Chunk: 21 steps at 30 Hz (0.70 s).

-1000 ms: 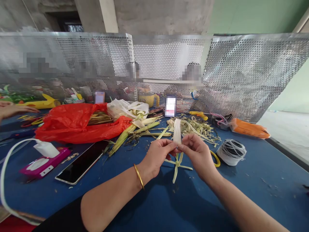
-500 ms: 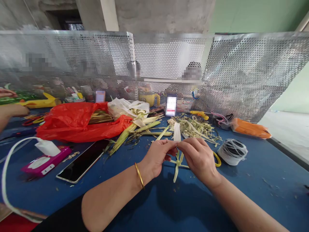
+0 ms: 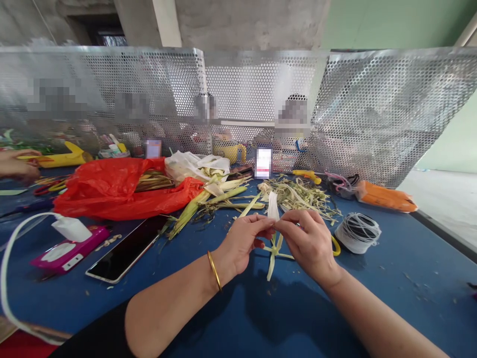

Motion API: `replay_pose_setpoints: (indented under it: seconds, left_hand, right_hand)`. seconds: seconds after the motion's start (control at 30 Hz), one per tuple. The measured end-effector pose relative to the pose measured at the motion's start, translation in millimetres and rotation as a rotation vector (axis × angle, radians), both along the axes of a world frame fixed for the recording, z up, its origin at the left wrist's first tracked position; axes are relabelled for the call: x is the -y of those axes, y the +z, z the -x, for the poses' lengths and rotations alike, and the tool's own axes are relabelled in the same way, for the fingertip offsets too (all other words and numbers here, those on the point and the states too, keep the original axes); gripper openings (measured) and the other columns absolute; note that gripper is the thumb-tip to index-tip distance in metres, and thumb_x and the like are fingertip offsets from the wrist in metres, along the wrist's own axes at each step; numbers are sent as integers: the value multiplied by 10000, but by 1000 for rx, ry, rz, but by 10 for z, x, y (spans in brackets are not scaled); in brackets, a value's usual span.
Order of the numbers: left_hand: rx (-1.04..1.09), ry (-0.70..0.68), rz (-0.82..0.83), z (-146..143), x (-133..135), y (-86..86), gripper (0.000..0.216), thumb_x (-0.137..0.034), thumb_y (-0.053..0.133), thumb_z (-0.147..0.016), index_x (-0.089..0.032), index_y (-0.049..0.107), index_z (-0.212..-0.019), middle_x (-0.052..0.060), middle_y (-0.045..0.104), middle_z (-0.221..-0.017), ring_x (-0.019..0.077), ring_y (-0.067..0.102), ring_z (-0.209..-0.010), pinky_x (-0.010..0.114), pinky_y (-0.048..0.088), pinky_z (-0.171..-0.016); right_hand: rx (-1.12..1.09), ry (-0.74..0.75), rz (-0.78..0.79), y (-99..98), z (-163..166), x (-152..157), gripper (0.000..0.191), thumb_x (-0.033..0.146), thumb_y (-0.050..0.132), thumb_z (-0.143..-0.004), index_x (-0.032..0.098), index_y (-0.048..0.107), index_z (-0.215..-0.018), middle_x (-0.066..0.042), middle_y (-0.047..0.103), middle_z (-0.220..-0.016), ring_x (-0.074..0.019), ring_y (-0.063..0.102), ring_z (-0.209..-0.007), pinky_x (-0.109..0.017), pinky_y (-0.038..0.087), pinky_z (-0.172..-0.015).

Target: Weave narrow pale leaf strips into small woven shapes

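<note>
A pale strip of corn husk (image 3: 273, 204) rises between my two hands, pinched near its lower end. My left hand (image 3: 248, 237), with a gold bangle (image 3: 214, 271) at the wrist, closes thumb and finger on it from one side. From the other side my right hand (image 3: 306, 241) pinches at the same spot, fingers curled. Below the fingertips, a star-like piece of pale green husk strips (image 3: 271, 261) shows just above or on the blue table; whether it joins the held strip is hidden. Yellow-handled scissors, seemingly, show a yellow loop (image 3: 336, 245) behind my right hand.
Husk scraps (image 3: 303, 199) lie behind my hands. A spool of grey cord (image 3: 358, 232) stands right, near an orange packet (image 3: 387, 196). Leftward are a red bag (image 3: 100, 189), a phone (image 3: 124, 251) and a pink power strip (image 3: 70, 251). A perforated metal screen (image 3: 261, 89) borders the back; another person's hand (image 3: 22, 166) is far left.
My right fingers have shifted slightly at the pinch, while my left hand keeps its hold. The other person's hand at far left has moved, and a pale green strip now shows below it.
</note>
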<state>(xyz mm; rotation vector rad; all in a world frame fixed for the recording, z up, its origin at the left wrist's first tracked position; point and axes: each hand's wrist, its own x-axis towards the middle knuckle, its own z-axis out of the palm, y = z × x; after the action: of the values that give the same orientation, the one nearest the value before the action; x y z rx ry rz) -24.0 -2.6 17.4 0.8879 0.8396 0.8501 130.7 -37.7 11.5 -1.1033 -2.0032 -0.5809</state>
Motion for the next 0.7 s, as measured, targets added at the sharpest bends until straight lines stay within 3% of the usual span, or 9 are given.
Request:
replay_pose_setpoints:
  seconds: [0.2, 0.57, 0.7]
  left_hand:
    - [19, 44, -29, -9, -14, -30, 222, -284, 776, -591, -145, 653, -713, -4, 622, -654, 92, 542, -607, 212, 322, -523]
    - [32, -6, 49, 1, -27, -18, 213, -254, 776, -581, -125, 666, -709, -4, 587, -619, 80, 508, -570, 190, 334, -484]
    - [9, 18, -46, -5, -25, -46, 210, -288, 769, -605, -132, 659, -693, 5, 607, -637, 93, 535, -582, 199, 373, -505]
  right_hand:
    - [-236, 53, 177, -10, 13, -20, 159, 190, 529, -904, 226, 675, -853, -37, 604, -854, -162, 575, -788, -308, 432, -706]
    - [-149, 58, 152, 25, 6, -18, 165, 200, 530, -904, 229, 684, -853, -35, 614, -827, -168, 572, -767, -324, 403, -714]
    - [-249, 68, 232, 22, 19, -24, 131, 198, 553, -885, 227, 664, -822, -30, 604, -825, -173, 575, -780, -321, 415, -729]
